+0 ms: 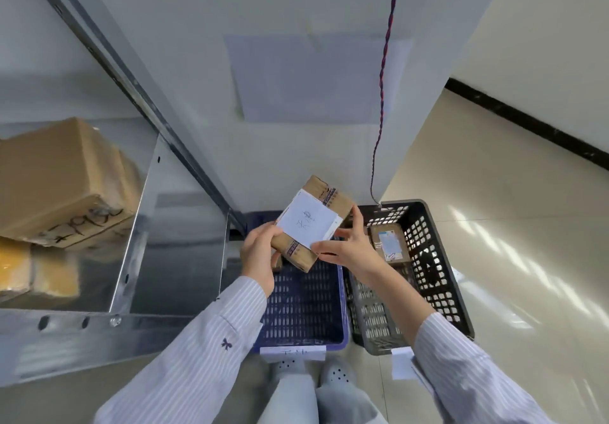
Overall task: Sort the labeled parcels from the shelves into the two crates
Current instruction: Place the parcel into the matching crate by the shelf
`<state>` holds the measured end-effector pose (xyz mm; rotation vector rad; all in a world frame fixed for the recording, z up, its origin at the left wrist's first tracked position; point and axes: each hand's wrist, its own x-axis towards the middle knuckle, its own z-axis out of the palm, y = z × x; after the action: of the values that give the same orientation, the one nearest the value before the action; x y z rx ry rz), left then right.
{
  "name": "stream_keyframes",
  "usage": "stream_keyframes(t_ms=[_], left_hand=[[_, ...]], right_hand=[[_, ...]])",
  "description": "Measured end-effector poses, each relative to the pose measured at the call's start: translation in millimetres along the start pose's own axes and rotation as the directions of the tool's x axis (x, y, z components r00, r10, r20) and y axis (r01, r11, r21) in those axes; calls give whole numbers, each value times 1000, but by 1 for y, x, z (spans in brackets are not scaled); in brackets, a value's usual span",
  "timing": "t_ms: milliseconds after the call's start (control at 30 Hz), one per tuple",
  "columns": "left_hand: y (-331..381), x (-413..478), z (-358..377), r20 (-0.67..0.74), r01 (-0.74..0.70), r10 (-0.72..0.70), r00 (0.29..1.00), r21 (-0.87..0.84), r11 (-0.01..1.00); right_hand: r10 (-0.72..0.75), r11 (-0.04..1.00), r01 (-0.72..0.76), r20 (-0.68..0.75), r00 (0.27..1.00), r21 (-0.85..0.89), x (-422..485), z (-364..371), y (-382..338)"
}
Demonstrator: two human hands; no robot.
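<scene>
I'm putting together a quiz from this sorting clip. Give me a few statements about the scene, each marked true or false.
1. The left hand and right hand both hold the parcel. True.
2. The parcel's white label faces up towards the camera. True.
3. The black crate is empty. False: a second parcel lies in it.
4. The parcel is held over the floor to the right of both crates. False: it shows over the blue crate.
5. The shelf carries no boxes. False: cardboard boxes sit on it.
</scene>
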<state>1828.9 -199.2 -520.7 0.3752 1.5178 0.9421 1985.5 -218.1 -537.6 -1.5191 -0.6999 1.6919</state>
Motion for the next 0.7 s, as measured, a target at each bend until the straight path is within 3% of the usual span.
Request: stream_keyframes(t_ms=[167,267,367,567,700], left_hand=[[-56,53,-1,-127,125,-125,984,-11,992],[-86,77,-5,-32,241,-241,970,2,970],[-113,102,-10,19,235,-237,971,61,970],[-163,165,-27,12,195,-198,980,121,973],[-195,206,-41,36,172,-185,982,222,960]], right_hand=[[76,984,-56,-118,990,168,44,12,67],[103,970,-57,-186,977,238,66,17,98],[102,964,-36,-239,966,264,88,16,126],[187,971,-135,-274,943,197,133,7,186],[231,960,-274,-381,895,-61,164,-1,245]])
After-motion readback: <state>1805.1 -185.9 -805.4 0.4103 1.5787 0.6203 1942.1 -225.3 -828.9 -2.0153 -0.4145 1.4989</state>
